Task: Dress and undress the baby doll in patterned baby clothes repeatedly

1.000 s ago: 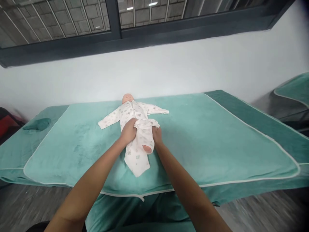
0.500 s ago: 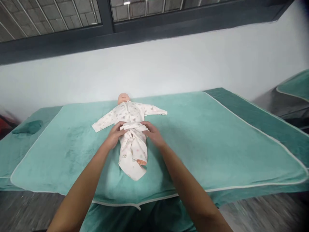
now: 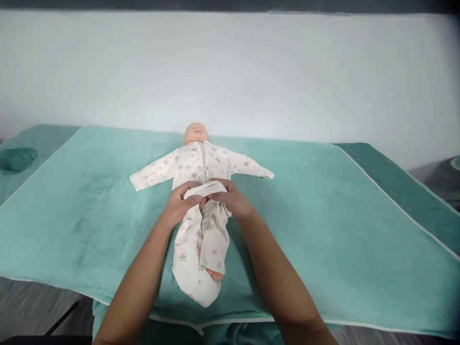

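Note:
A baby doll (image 3: 196, 132) lies on its back, head toward the wall, in a white printed long-sleeved top (image 3: 187, 163) with both sleeves spread out. White printed baby pants (image 3: 213, 235) cover its legs. At the doll's waist my left hand (image 3: 181, 201) pinches the left part of the pants' waistband, thumb on top. Across from it my right hand (image 3: 232, 196) grips the right part of the band, which bows up between the hands. Toes of one foot show at one pant cuff; the other leg end is covered by flat cloth.
The doll rests on a green blanket (image 3: 323, 230) with pale edging, spread over a bed against a white wall (image 3: 230, 72). A dark green cushion-like bundle (image 3: 17, 158) lies at the far left. Grey floor (image 3: 32, 302) shows below the front edge.
My view has tilted down and come closer to the doll. My hands have drawn nearer each other along the waistband, and the band between them is lifted and folded over.

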Demonstrator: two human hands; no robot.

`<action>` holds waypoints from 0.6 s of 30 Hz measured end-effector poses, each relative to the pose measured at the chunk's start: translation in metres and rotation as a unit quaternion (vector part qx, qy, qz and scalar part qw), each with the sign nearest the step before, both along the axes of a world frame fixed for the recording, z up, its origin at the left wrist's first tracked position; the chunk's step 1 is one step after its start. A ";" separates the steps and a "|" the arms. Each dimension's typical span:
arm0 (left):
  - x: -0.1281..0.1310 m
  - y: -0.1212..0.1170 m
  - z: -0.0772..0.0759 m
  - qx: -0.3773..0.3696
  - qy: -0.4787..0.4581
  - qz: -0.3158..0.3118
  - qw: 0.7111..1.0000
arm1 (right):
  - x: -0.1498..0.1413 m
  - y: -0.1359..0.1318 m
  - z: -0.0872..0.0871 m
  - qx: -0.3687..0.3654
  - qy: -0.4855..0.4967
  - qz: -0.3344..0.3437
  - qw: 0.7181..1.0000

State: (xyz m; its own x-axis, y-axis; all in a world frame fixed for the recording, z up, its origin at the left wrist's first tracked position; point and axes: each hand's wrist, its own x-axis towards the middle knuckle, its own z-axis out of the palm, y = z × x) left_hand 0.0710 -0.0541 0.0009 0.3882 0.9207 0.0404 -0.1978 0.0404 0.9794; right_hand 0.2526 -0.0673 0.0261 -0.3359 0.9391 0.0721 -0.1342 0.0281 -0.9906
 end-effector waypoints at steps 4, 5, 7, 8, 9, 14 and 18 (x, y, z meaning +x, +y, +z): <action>-0.004 -0.002 -0.002 -0.032 -0.042 -0.012 0.999 | 0.002 -0.002 0.000 -0.058 0.104 -0.026 0.993; -0.004 -0.001 -0.003 -0.037 -0.052 -0.005 0.998 | 0.001 -0.002 0.001 -0.067 0.123 -0.040 0.989; -0.004 -0.001 -0.004 -0.040 -0.065 0.008 0.997 | -0.001 -0.002 0.001 -0.083 0.155 -0.062 0.983; -0.004 -0.001 -0.004 -0.039 -0.068 0.013 0.997 | -0.002 -0.002 -0.001 -0.092 0.167 -0.066 0.979; -0.003 -0.001 -0.005 -0.039 -0.070 0.018 0.997 | -0.002 -0.002 -0.003 -0.100 0.176 -0.065 0.977; -0.001 -0.001 -0.006 -0.043 -0.113 0.062 0.991 | 0.004 -0.002 -0.019 -0.111 0.159 -0.021 0.981; -0.002 -0.001 -0.005 -0.075 -0.172 0.103 0.977 | 0.007 0.000 -0.014 -0.019 0.004 0.114 0.993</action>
